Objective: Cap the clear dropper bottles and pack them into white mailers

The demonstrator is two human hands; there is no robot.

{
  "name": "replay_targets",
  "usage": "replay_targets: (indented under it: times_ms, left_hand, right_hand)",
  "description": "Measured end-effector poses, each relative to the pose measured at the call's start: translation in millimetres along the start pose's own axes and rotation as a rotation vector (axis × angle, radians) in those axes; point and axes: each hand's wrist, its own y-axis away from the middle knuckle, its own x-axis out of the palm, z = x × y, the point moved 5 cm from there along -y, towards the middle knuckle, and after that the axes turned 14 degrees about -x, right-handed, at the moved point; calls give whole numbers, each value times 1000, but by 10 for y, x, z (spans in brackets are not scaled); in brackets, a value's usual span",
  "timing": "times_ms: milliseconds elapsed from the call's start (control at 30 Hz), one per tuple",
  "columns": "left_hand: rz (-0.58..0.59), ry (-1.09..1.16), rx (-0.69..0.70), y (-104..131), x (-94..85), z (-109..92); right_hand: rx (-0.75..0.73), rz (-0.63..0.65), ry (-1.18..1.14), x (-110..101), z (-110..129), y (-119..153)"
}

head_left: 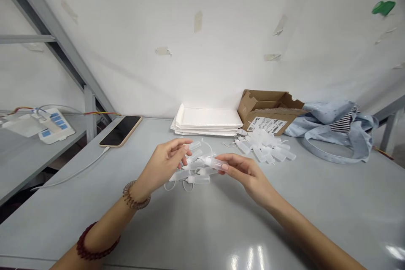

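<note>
"Head view: any writing?"
"Box label [268,125], too small to read."
"Grip?"
"Right hand [251,174] pinches a bottle [215,163] over the pile [199,180]; left hand [165,161] half-curled beside it, hold unclear."

White printed label [268,125] on the cardboard box [274,113] beyond the right hand [247,173]; I cannot make out its wording.
</note>
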Motion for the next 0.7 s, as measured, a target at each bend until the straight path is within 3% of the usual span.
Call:
replay_targets:
  times_ms: [133,367,533,700]
  left_hand:
    - [112,187,14,15,11,-22]
    - [243,320,-40,34,55,-7]
    - [248,362,-64,49,50,-34]
    - [201,268,-5,53,45,-28]
  right_hand:
    - [30,37,-182,50,6,16]
    - [78,53,-408,117,53,17]
    - [85,38,-395,117,15,15]
    - [48,-7,-378,95,-13,1]
